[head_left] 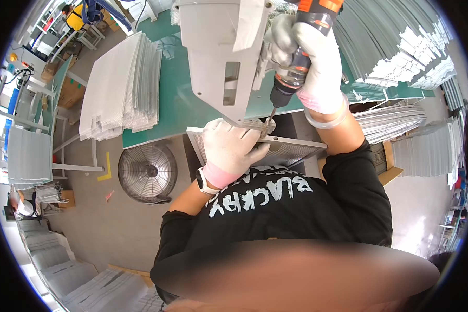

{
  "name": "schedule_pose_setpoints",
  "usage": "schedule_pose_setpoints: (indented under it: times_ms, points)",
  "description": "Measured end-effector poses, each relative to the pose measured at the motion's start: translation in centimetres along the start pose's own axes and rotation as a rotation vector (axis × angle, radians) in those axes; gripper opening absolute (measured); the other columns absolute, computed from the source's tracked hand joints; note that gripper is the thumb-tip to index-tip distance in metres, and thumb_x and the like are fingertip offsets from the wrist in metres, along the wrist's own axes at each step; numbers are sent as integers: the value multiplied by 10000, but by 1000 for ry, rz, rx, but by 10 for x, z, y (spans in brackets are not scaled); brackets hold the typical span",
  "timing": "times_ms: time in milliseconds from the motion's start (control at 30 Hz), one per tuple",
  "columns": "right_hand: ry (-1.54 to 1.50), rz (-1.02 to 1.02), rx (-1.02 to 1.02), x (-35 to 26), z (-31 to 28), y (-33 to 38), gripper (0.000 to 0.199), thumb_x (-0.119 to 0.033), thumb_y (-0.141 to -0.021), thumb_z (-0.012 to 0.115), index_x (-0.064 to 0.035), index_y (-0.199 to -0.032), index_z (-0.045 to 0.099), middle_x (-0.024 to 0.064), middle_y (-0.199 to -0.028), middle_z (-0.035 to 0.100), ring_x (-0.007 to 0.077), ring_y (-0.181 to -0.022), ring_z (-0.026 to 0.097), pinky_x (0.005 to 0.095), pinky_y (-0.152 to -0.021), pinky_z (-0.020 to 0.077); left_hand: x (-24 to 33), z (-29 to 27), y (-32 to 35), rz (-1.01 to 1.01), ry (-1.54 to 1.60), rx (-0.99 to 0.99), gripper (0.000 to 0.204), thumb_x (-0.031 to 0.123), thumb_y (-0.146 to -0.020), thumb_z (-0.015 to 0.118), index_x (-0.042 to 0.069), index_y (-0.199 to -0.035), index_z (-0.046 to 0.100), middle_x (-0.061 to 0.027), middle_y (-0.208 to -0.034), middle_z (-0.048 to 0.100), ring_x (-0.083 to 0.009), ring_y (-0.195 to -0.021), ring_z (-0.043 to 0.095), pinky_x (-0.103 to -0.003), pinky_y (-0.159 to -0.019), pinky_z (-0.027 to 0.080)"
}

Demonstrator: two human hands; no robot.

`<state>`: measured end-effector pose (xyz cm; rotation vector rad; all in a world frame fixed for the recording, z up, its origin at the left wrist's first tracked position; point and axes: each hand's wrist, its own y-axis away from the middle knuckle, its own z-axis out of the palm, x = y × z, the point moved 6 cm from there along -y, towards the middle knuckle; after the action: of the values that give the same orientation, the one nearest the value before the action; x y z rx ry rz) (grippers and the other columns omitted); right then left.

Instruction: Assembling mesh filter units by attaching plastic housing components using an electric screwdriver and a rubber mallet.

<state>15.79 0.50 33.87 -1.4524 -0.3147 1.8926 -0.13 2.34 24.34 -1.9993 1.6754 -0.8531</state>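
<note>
My right hand point(320, 65), in a white glove with a pink cuff, is wrapped round an orange and black cordless drill point(292, 75). The drill points down, its thin bit meeting the edge of a framed mesh panel point(296, 147). That panel leans between my body and the bench. On its upper frame, left of the bit, my gloved left hand point(229, 148) is closed, thumb toward the bit. Just beyond the hand, a pale grey machine housing point(208, 52) tapers down to the same edge. Part of the frame is hidden under my left fingers.
A green bench point(171, 99) carries a stack of white mesh sheets point(122, 86) on the left and long grey strips point(385, 36) on the right. A round floor fan point(148, 171) stands at lower left. Beside my right arm is an open cardboard box point(391, 174).
</note>
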Motion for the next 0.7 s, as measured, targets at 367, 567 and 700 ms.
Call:
schedule_pose_setpoints:
  times_ms: [367,567,700]
  points:
    - [-346,71,-103,10,-1,5,416,-158,-898,606,-39,-1251,421,58,-698,493,146,-584,486,302,-569,446,-5,12,-5,-21,114,-114,311,301,-699,766,178,-984,740,11,-783,648,-194,-718,629,-388,-640,424]
    - [-311,105,-156,22,-7,0,468,-199,-880,634,-39,-1267,424,46,-702,494,137,-578,483,274,-523,424,-17,28,-1,-57,164,-87,343,300,-707,773,177,-1025,744,26,-783,647,-197,-734,633,-395,-675,460]
    - [-336,178,-203,30,-8,-13,491,-231,-888,644,-47,-1287,426,37,-717,492,127,-576,477,248,-493,397,-22,25,-10,-14,147,23,364,302,-699,781,173,-1038,744,21,-771,639,-205,-732,634,-389,-658,473]
